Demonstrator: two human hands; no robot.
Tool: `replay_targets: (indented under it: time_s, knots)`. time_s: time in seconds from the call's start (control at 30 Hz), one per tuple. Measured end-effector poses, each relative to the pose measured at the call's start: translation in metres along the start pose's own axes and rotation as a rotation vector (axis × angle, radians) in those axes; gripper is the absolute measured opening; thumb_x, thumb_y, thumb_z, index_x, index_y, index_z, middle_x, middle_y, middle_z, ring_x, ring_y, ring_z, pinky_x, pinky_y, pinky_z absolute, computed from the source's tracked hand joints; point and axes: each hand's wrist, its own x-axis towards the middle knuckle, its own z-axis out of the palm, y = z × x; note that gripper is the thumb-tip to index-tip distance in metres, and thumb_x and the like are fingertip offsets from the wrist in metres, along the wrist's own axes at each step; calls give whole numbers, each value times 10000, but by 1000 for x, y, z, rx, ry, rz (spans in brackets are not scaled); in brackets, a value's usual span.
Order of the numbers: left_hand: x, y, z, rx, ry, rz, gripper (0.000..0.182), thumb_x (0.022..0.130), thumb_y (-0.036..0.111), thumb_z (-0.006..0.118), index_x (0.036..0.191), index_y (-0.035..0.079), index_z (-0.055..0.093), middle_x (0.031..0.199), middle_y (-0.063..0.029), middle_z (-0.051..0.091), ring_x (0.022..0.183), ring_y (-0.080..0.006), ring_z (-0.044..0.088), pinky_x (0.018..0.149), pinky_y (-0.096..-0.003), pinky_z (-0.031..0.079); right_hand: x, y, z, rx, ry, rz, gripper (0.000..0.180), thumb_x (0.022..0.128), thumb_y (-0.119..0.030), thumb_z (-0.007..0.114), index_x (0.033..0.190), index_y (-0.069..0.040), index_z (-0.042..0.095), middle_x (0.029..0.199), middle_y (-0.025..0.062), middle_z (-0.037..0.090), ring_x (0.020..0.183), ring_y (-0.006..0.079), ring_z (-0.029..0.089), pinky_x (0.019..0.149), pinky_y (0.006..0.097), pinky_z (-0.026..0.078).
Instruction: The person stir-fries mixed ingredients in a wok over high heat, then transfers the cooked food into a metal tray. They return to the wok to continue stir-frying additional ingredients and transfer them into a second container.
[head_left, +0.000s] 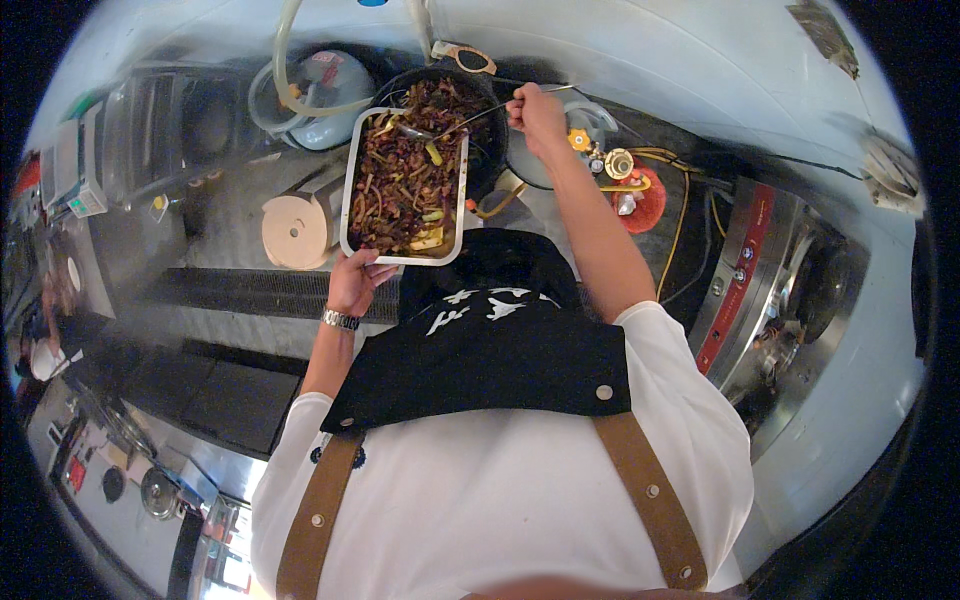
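My left hand (354, 279) supports the near left corner of a white-rimmed rectangular metal tray (347, 187), thumb on the rim. Dark chopped cooked food (405, 187) with some yellowish-green pieces fills most of the tray. My right hand (537, 112) grips the thin handle of a long metal serving spoon (469, 120). The spoon's head lies on the food near the tray's far side. Just beyond, and partly hidden by the tray, is a dark round pot (491, 142) with similar food heaped in it.
Behind the tray at left stands a grey-blue gas cylinder (337, 97) with a pale hose. A yellow-handled valve and regulator (600, 157) are near my right forearm. A pale round block (295, 232) and a floor grate (277, 291) lie left. A red-panelled stove (742, 270) stands right.
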Motion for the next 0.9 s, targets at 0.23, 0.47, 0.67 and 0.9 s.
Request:
replay_targets:
  time_s: [0.23,0.47,0.67,0.9]
  knots:
    - [-2,0,4,17,10,45,316,771,23,516,1072,62,427,943,-100,602,794,-292,638,746,-439,542,-1,-13,-33,17,32,-23,225,839,-210,427,777,-16,522,612,86,550,462,151,470,421,288,404]
    - [5,-4,-3,-2,-71,72,324,805,36,476,1123,-1,422,974,-134,607,806,-261,641,729,-391,554,-21,-8,-22,-14,-3,-26,190,829,-186,459,761,-25,533,638,72,551,501,135,486,477,278,420]
    - [1,-3,3,-5,-70,67,313,808,23,463,1116,-14,422,1006,-162,592,843,-275,631,765,-398,540,-15,-17,-34,19,40,-7,185,829,-181,462,751,-27,528,615,64,535,491,131,472,462,276,411]
    - [2,-2,5,-7,-35,74,304,792,3,482,1091,-12,426,1000,-161,585,825,-290,633,743,-401,545,-25,-8,-20,6,22,-27,204,829,-204,451,749,-32,525,604,74,538,485,141,474,450,283,410]
